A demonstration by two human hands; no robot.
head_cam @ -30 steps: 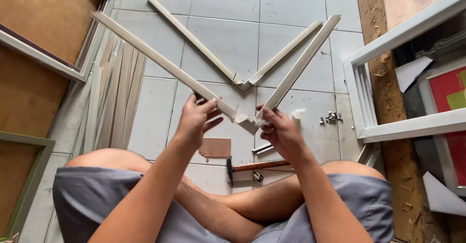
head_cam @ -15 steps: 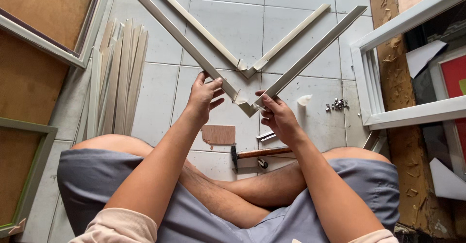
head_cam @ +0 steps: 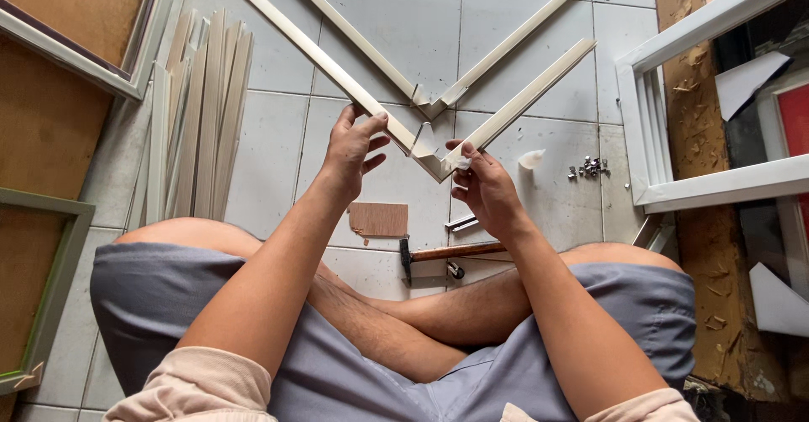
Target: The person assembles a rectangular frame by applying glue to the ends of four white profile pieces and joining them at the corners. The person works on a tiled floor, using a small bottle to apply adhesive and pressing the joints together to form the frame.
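Both hands have lifted the joined frame strips [head_cam: 425,148] slightly; left hand [head_cam: 350,152] and right hand [head_cam: 484,188] grip them. A hammer [head_cam: 447,253] lies below.

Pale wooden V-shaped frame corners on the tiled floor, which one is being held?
The nearer pale wooden V-shaped frame corner, gripped by the left hand and right hand at its joint. The farther V lies untouched on the tiles beyond it.

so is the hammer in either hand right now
No, the hammer lies on the tiled floor near the crossed legs, while the left hand and right hand hold the V-shaped frame corner.
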